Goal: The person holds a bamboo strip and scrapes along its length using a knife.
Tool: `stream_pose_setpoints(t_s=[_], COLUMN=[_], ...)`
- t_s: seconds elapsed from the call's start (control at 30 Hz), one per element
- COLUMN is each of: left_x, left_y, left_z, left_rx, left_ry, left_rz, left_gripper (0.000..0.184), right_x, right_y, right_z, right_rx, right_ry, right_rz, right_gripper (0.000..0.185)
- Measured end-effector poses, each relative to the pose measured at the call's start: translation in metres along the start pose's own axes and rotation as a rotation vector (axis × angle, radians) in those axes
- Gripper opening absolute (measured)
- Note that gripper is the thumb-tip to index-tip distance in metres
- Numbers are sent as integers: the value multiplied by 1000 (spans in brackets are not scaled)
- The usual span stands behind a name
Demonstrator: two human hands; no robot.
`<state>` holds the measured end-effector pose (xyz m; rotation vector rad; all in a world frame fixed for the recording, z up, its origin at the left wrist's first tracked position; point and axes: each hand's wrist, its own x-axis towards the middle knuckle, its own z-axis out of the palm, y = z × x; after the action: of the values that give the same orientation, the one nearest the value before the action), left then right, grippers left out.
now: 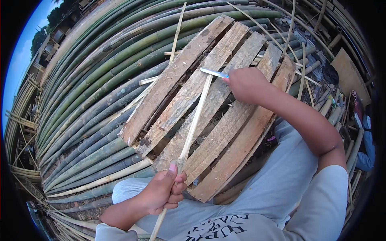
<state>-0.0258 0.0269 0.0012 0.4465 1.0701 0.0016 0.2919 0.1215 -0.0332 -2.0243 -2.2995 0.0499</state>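
My left hand is closed around a pale bamboo strip, thumb on top, near the lower edge of a slatted wooden pallet. The strip slants up across the slats, and its lower end passes below my hand over my lap. In my right hand is a knife with a blue handle, mostly hidden by the fingers. Its blade points left and lies across the strip's upper end. Fine shavings cling to the slats.
Long green bamboo poles lie side by side beyond and left of the pallet. Thin split strips rest over them. At the right are a flat board, blue cloth and more poles. My legs are beneath the pallet's near side.
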Motion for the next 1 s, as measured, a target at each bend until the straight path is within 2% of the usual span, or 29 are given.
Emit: stream_pose_setpoints(t_s=[0.03,0.1,0.17,0.23,0.3,0.37,0.43,0.63,0.7,0.9,1.0], left_x=[0,-2,2,3,2,3,3,10,14,16,18], left_y=[3,4,1,-2,-1,1,-3,0,-1,0,-5], left_z=[0,-1,-2,-1,1,1,-2,2,1,8,10], left_rx=[2,-36,-32,-32,-20,-28,-45,2,22,21,29], left_ry=[-6,-30,-28,-36,-21,-28,-23,-3,12,11,7], left_rz=[10,-19,-15,-6,-1,1,-22,56,68,86,102], left_gripper=[47,45,45,45,46,46,46,46,46,45,45], right_x=[-9,-35,-33,-17,-25,-44,-39,-40,-42,-39,-53], right_y=[-7,-46,-42,-25,-37,-59,-57,-57,-63,-56,-73], right_z=[2,-9,-2,6,4,-6,-8,0,-2,8,1], right_rx=[-9,171,181,154,157,235,203,192,159,197,151], right_ry=[7,-148,-156,-51,-21,-154,-203,-57,-25,41,-35], right_rz=[-1,-343,-332,-130,-132,-312,-291,-289,-224,-298,-274], right_gripper=[43,39,40,40,40,39,41,40,39,36,41])
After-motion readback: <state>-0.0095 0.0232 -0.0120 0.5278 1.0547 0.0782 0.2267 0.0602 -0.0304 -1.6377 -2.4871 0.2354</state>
